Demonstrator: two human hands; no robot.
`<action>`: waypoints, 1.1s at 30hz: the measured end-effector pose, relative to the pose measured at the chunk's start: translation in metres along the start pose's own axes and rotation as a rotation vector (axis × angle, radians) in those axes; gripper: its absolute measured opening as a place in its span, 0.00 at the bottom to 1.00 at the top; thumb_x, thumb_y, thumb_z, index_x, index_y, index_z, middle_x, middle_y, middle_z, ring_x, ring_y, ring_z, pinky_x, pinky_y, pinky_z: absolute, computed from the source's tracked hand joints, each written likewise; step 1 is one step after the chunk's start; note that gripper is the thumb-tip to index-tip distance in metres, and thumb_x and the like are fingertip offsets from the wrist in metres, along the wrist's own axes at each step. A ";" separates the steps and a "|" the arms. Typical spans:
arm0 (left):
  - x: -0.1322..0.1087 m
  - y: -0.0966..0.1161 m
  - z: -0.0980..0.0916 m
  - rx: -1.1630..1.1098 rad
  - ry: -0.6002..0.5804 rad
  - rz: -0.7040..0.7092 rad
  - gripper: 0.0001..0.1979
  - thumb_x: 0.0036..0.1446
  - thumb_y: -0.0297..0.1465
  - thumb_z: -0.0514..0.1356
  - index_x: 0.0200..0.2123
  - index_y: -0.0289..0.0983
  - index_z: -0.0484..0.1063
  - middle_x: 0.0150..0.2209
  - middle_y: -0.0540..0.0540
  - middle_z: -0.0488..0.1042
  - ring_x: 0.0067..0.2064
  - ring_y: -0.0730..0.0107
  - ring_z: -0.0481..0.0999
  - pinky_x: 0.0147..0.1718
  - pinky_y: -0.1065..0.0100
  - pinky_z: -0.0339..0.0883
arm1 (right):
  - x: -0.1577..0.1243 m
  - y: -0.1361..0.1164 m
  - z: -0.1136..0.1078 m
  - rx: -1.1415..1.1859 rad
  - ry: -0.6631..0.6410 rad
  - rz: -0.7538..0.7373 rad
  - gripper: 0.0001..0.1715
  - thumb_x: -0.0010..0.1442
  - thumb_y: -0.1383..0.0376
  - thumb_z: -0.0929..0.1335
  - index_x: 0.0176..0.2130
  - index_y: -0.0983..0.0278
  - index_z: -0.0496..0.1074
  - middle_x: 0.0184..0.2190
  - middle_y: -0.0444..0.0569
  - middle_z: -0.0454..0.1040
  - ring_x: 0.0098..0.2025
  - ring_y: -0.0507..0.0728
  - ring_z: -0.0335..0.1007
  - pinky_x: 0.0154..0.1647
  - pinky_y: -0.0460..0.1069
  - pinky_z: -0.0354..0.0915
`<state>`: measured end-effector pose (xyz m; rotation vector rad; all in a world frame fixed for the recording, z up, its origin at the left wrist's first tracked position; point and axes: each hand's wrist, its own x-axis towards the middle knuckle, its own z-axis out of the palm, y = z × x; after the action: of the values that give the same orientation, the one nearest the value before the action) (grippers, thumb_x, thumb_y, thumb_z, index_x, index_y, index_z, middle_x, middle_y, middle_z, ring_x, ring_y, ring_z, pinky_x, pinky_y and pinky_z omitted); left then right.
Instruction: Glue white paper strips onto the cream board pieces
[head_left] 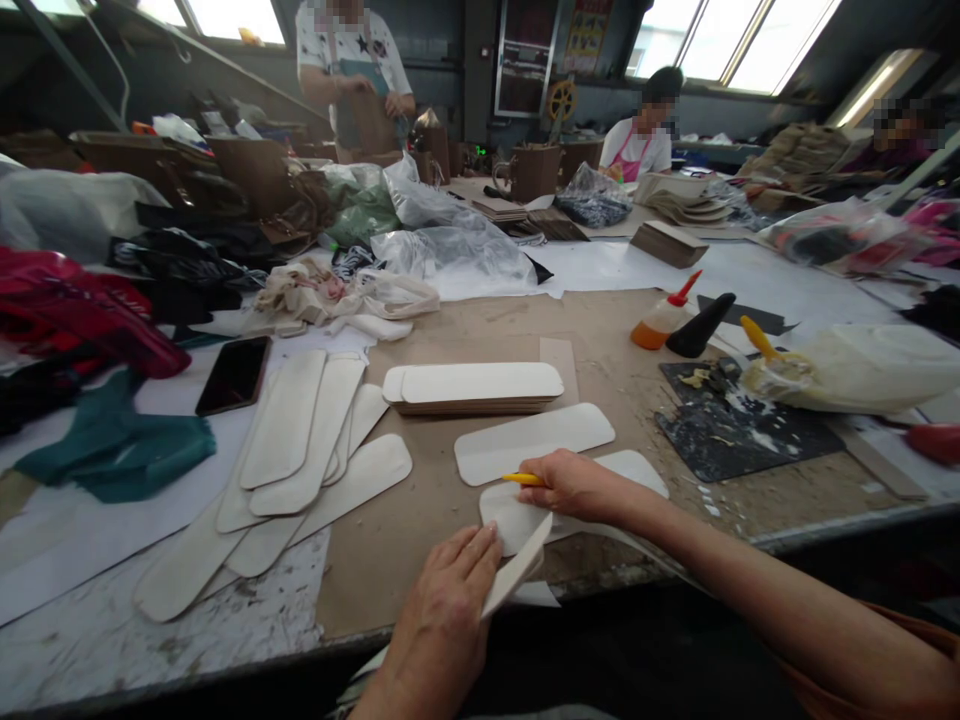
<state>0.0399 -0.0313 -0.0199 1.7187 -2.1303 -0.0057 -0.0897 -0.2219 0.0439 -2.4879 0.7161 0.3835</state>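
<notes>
My right hand (574, 487) grips a slim yellow pointed tool (523, 479), its tip aimed left; most of the tool is hidden in the fingers. Beneath that hand lies a white round-cornered strip (634, 470), partly covered. My left hand (454, 590) is closed on a white panel (519, 572) that stands tilted on edge by the table's front. Just beyond the hands, another white strip (534, 442) lies flat. Behind it sits a neat stack of brown-edged strips with white tops (480, 384). Several loose white strips (300, 440) overlap in a fan on the left.
On the right are a glue-smeared dark board (720, 440), a whitish plastic container (877, 365), a red-tipped orange bottle (660, 320) and a black cone-shaped bottle (697, 330). A phone (234, 375) and teal cloth (124, 440) lie left. Plastic bags (457, 240) and people are across the table.
</notes>
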 end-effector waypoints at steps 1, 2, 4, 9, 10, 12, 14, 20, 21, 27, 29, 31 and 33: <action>0.001 0.000 0.001 -0.001 -0.011 -0.008 0.25 0.52 0.21 0.49 0.54 0.31 0.62 0.55 0.41 0.66 0.53 0.58 0.68 0.47 0.57 0.70 | 0.000 0.000 0.000 -0.012 0.000 0.000 0.09 0.58 0.62 0.65 0.32 0.64 0.71 0.26 0.48 0.73 0.29 0.55 0.66 0.27 0.45 0.52; 0.001 0.001 0.001 -0.005 -0.019 -0.016 0.25 0.51 0.20 0.49 0.54 0.31 0.63 0.55 0.41 0.67 0.53 0.57 0.68 0.47 0.57 0.70 | 0.000 0.000 0.001 -0.021 0.000 0.001 0.09 0.59 0.61 0.65 0.33 0.64 0.71 0.27 0.48 0.73 0.29 0.55 0.66 0.26 0.45 0.52; 0.001 0.004 0.002 -0.010 -0.020 -0.041 0.26 0.49 0.19 0.48 0.53 0.30 0.64 0.54 0.40 0.68 0.52 0.57 0.68 0.48 0.56 0.69 | -0.002 0.000 0.000 -0.026 -0.006 0.005 0.09 0.58 0.61 0.65 0.33 0.64 0.71 0.28 0.49 0.74 0.30 0.55 0.67 0.26 0.45 0.52; -0.003 0.003 0.011 0.034 0.065 -0.032 0.28 0.48 0.15 0.45 0.53 0.32 0.64 0.54 0.44 0.68 0.53 0.62 0.66 0.48 0.59 0.67 | -0.035 0.022 -0.015 -0.010 -0.019 0.066 0.08 0.55 0.61 0.66 0.31 0.63 0.71 0.28 0.48 0.74 0.29 0.55 0.66 0.26 0.46 0.53; -0.004 0.001 0.014 0.043 0.090 -0.017 0.28 0.48 0.15 0.46 0.53 0.33 0.63 0.54 0.45 0.68 0.53 0.62 0.66 0.48 0.60 0.67 | -0.047 0.032 -0.018 -0.003 -0.004 0.099 0.08 0.56 0.62 0.65 0.30 0.64 0.71 0.27 0.48 0.73 0.29 0.55 0.65 0.27 0.46 0.53; -0.007 -0.006 0.022 0.056 0.143 0.022 0.28 0.48 0.16 0.46 0.54 0.33 0.63 0.54 0.45 0.68 0.53 0.63 0.65 0.49 0.62 0.66 | -0.071 0.055 -0.021 0.061 0.058 0.171 0.10 0.56 0.62 0.63 0.28 0.65 0.69 0.27 0.48 0.72 0.29 0.55 0.65 0.29 0.47 0.54; -0.009 -0.011 0.029 0.066 0.199 0.075 0.28 0.49 0.17 0.46 0.54 0.33 0.62 0.53 0.46 0.69 0.53 0.64 0.65 0.48 0.64 0.66 | -0.090 0.078 -0.020 0.184 0.153 0.227 0.13 0.57 0.60 0.62 0.28 0.65 0.68 0.26 0.47 0.70 0.29 0.54 0.64 0.29 0.46 0.55; -0.009 -0.016 0.025 0.144 0.148 0.135 0.29 0.47 0.17 0.47 0.55 0.33 0.61 0.54 0.46 0.68 0.54 0.62 0.65 0.49 0.63 0.63 | -0.095 0.105 -0.002 0.107 0.291 0.400 0.13 0.59 0.60 0.60 0.31 0.65 0.67 0.27 0.46 0.70 0.31 0.54 0.66 0.30 0.46 0.58; -0.009 -0.016 0.023 0.155 0.129 0.140 0.30 0.47 0.16 0.47 0.56 0.33 0.60 0.54 0.46 0.68 0.54 0.62 0.65 0.49 0.63 0.63 | -0.091 0.103 0.000 0.078 0.304 0.425 0.12 0.59 0.61 0.61 0.31 0.65 0.67 0.28 0.47 0.71 0.32 0.55 0.67 0.31 0.46 0.58; -0.006 -0.026 0.012 0.251 0.057 0.278 0.37 0.49 0.20 0.48 0.64 0.34 0.41 0.54 0.46 0.69 0.52 0.63 0.68 0.44 0.65 0.67 | -0.082 0.093 0.001 -0.055 0.341 0.492 0.10 0.59 0.60 0.63 0.35 0.64 0.70 0.35 0.54 0.74 0.39 0.62 0.70 0.35 0.50 0.59; -0.004 -0.031 0.010 0.261 0.032 0.341 0.37 0.51 0.23 0.48 0.64 0.33 0.40 0.53 0.44 0.69 0.51 0.63 0.70 0.43 0.66 0.69 | -0.082 0.092 0.001 -0.077 0.336 0.487 0.11 0.60 0.60 0.64 0.36 0.64 0.70 0.37 0.55 0.75 0.41 0.62 0.70 0.36 0.50 0.60; -0.004 -0.034 0.010 0.256 0.008 0.361 0.36 0.52 0.25 0.49 0.64 0.33 0.39 0.53 0.44 0.69 0.50 0.62 0.71 0.42 0.66 0.70 | -0.082 0.093 0.001 -0.089 0.331 0.481 0.11 0.60 0.60 0.63 0.37 0.64 0.70 0.37 0.55 0.75 0.42 0.63 0.70 0.36 0.50 0.60; -0.005 -0.033 0.012 0.265 -0.014 0.319 0.37 0.53 0.25 0.50 0.64 0.36 0.36 0.53 0.45 0.69 0.50 0.61 0.71 0.42 0.65 0.70 | -0.082 0.095 0.002 -0.091 0.331 0.477 0.12 0.60 0.59 0.63 0.37 0.64 0.70 0.38 0.55 0.75 0.42 0.62 0.71 0.36 0.50 0.61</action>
<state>0.0686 -0.0375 -0.0404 1.4912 -2.4823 0.3694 -0.2101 -0.2558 0.0364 -2.4730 1.4652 0.1700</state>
